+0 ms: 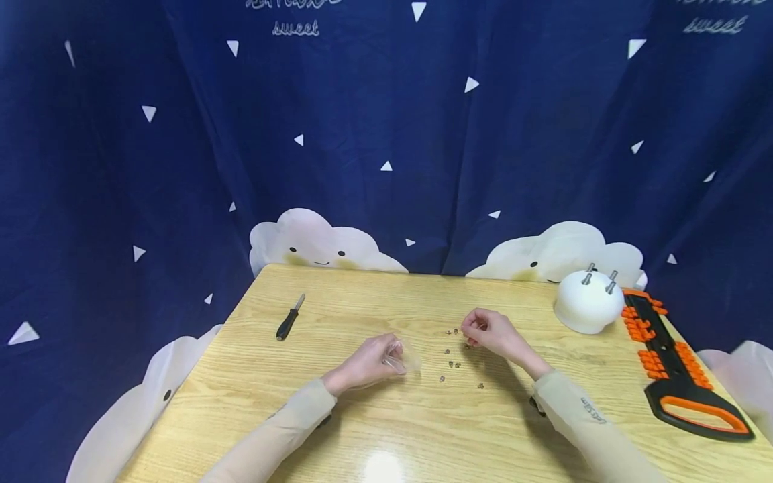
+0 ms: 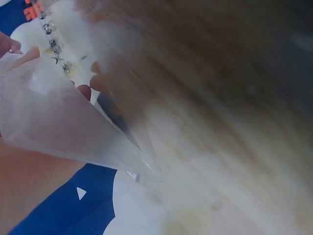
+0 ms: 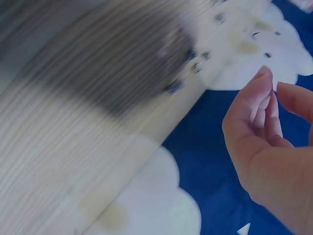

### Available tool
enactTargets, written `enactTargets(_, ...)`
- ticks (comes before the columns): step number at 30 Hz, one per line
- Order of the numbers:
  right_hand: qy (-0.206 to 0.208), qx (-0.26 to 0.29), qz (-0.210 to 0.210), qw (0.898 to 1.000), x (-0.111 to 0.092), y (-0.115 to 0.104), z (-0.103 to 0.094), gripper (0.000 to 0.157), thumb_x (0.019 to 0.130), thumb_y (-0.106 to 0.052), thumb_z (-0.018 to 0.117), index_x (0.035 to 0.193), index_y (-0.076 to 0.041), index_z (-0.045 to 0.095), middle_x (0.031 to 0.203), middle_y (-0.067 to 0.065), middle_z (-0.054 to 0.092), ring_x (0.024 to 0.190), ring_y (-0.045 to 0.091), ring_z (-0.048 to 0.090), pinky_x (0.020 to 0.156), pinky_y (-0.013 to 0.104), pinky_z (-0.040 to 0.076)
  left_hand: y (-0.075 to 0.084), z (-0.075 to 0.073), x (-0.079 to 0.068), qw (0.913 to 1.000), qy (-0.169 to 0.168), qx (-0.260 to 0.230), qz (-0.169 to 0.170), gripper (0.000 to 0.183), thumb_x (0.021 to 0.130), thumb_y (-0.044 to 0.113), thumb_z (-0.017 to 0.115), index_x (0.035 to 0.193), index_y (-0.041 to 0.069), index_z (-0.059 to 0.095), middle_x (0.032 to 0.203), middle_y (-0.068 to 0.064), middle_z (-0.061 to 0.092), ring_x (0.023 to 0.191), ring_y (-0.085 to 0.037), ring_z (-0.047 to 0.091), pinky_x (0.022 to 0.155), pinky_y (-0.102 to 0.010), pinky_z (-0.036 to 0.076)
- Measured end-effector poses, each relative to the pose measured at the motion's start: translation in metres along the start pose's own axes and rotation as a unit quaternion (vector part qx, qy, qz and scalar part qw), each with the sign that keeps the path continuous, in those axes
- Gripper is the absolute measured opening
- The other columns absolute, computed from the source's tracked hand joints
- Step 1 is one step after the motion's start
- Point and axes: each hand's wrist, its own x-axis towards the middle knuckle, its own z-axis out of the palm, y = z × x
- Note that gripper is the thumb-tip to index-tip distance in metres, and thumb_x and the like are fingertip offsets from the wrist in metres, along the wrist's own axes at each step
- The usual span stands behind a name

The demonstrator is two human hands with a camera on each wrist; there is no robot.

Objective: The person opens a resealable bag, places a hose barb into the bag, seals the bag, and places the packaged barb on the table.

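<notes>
My left hand point(image 1: 371, 362) grips a clear plastic bag point(image 1: 406, 359) above the middle of the table. In the left wrist view the bag point(image 2: 58, 117) spreads across the hand, hiding part of the fingers. My right hand point(image 1: 492, 332) hovers by several small shiny metal pieces point(image 1: 450, 364) scattered on the wood, too small to tell their exact kind. The right wrist view shows that hand point(image 3: 269, 142) with loosely bent fingers, a slim gap between thumb and forefinger, and nothing visible in it. More metal pieces point(image 3: 174, 86) lie beyond it there, blurred.
On the wooden table point(image 1: 338, 429), a black-handled screwdriver point(image 1: 290, 320) lies at the left. A white rounded object point(image 1: 587, 305) with two metal pins up stands at the right, beside a black-and-orange rack with a handle point(image 1: 676, 369). A blue curtain point(image 1: 386, 100) hangs behind.
</notes>
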Motion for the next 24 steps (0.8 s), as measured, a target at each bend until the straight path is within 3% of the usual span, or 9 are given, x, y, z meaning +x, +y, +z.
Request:
enactTargets(7, 0.017, -0.085, 0.010, 0.996, 0.004, 0.027, -0.010, 0.008, 0.092, -0.010, 0.064, 0.092, -0.003, 0.065, 0.081, 0.014, 0.069, 0.065, 0.020, 0.065, 0.056, 0.021, 0.050, 0.001, -0.001, 0.000, 0.9997, 0.002, 0.022, -0.004, 0.035, 0.082, 0.009, 0.078, 0.108, -0.003, 0.058, 0.106, -0.013, 0.068, 0.093, -0.023, 0.071, 0.084, -0.024, 0.058)
enactTargets(15, 0.023, -0.117, -0.002, 0.993, 0.010, 0.048, -0.011, 0.004, 0.087, -0.004, 0.066, 0.089, 0.000, 0.066, 0.075, 0.011, 0.068, 0.059, 0.012, 0.058, 0.053, 0.022, 0.048, 0.002, -0.001, 0.001, 0.9990, 0.015, 0.041, 0.002, 0.033, 0.082, 0.010, 0.079, 0.106, -0.002, 0.060, 0.104, -0.013, 0.070, 0.095, -0.025, 0.070, 0.086, -0.029, 0.058)
enactTargets(24, 0.018, -0.135, 0.001, 0.991, 0.014, 0.056, -0.008, 0.004, 0.082, -0.004, 0.070, 0.086, -0.002, 0.069, 0.073, 0.005, 0.068, 0.056, 0.007, 0.053, 0.052, 0.020, 0.046, 0.000, 0.000, 0.003, 0.9989, 0.014, 0.045, 0.001, 0.034, 0.082, 0.012, 0.079, 0.107, -0.002, 0.061, 0.105, -0.013, 0.069, 0.095, -0.025, 0.069, 0.085, -0.027, 0.058)
